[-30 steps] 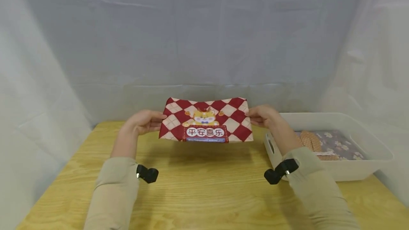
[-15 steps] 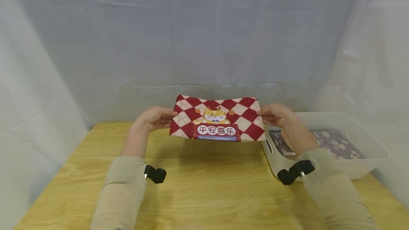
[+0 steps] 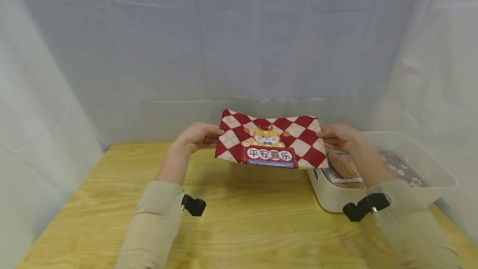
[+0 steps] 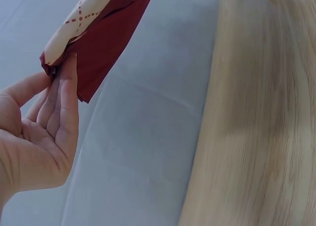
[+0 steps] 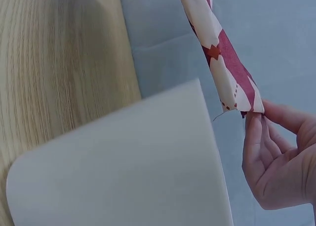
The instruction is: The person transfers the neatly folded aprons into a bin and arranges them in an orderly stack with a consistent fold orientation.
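Note:
A red and cream diamond-patterned cloth [image 3: 306, 140], printed with a cartoon animal and Chinese characters, is stretched level between both hands above the table. My left hand [image 3: 198, 135] pinches its left edge between thumb and fingers; the left wrist view shows the plain dark red underside [image 4: 106, 48] there. At the opposite edge, my right hand [image 3: 341, 136] pinches the cloth, and a loose thread hangs near that corner in the right wrist view. The right hand is over the left end of a white plastic bin [image 3: 425, 169]. Fingers behind the cloth are partly hidden.
Inside the bin lie a grey floral cloth [image 3: 399, 167] and a brown dotted fabric piece [image 3: 341, 165], partly covered by the right arm. The bin stands on the right of the wooden table [image 3: 239, 219]. Pale sheets [image 3: 231, 45] hang behind and at both sides.
Both hands have moved right together with the cloth, bringing its right end to the bin's left rim. The grip at both edges looks the same, and the bin has stayed in place.

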A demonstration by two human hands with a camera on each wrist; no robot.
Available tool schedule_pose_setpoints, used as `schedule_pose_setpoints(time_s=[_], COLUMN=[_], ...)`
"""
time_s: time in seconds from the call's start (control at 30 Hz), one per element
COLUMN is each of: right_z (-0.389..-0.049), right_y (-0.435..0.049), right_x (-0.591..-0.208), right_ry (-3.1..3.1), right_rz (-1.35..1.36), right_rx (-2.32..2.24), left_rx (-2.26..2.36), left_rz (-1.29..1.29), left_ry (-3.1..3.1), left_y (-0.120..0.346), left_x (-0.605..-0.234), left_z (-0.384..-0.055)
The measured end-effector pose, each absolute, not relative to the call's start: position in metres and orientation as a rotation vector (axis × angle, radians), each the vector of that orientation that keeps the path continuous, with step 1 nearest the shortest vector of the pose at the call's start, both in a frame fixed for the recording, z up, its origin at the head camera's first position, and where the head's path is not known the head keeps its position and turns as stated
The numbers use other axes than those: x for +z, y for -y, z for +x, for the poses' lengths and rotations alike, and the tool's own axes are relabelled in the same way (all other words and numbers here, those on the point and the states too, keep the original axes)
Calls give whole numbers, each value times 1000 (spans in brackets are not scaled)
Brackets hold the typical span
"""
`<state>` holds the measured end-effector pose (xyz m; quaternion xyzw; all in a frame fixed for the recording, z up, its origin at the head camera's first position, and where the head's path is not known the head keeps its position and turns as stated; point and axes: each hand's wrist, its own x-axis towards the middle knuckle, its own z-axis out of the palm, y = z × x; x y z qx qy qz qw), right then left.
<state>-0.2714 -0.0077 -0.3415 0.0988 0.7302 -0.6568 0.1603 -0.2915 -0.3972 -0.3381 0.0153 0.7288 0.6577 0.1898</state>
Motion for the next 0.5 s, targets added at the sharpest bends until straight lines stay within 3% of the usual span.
schedule_pose_setpoints(time_s=[0.5], right_z=[-263], right_y=[-39], right_x=[-343], right_ry=[-2031], right_rz=[158], right_rx=[-1852], left_rx=[1867], left_rz=[80], left_ry=[-2035], left_y=[356], left_x=[-339], left_z=[-290])
